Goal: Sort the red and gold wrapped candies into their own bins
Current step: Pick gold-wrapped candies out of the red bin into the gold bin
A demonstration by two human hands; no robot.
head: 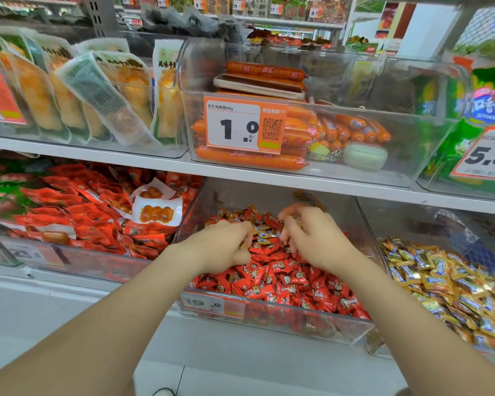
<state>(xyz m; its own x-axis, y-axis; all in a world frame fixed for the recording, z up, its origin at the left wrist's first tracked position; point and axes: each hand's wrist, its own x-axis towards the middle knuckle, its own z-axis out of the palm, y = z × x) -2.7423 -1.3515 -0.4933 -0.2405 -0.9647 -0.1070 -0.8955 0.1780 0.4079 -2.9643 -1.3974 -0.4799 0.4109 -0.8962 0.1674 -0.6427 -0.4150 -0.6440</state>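
**Hands claw at mixed candies**

Left hand (226,247) and right hand (315,238) curl their fingers into the middle bin (297,324); whether either grips anything cannot be told. Gold candies (265,238) lie mixed among red candies (283,278) between them. Clawing could drag red ones along to the gold bin (412,224), or flick wrappers over the rim.

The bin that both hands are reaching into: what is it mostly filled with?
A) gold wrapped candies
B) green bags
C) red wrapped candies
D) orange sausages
C: the left hand and the right hand are both in the middle bin, which is heaped with red candies; only a few gold candies show between the hands.
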